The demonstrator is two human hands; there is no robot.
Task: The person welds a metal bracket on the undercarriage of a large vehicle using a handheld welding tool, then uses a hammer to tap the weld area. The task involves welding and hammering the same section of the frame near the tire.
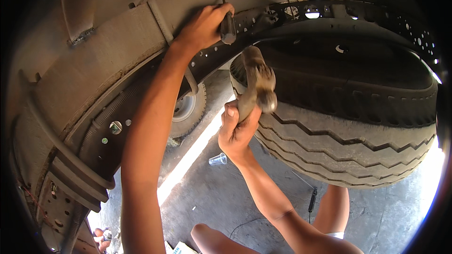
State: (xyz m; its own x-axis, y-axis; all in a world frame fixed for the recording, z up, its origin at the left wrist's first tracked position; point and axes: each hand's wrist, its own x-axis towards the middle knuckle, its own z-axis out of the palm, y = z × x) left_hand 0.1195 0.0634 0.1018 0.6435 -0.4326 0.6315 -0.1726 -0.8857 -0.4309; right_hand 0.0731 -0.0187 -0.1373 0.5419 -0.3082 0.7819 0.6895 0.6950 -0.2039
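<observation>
Overhead, my left hand [205, 26] grips a short, dark cylindrical tool [228, 30], whose thin shaft reaches up to the underside of the metal beam [108, 23]. Below and right of it, my right hand [238, 134] is closed around a worn hammer [261, 84], raised in front of the big tire. The hammer's rounded face points toward me, a short gap from the tool in my left hand. Both forearms rise from the lower edge.
A large mounted tire [348, 146] fills the right. Bent rods [61, 143] and a perforated rail line the left. Beyond are another wheel [186, 113], a plastic cup [217, 159] and a black cabled object [312, 200] on the concrete floor [197, 197]. My bare legs show below.
</observation>
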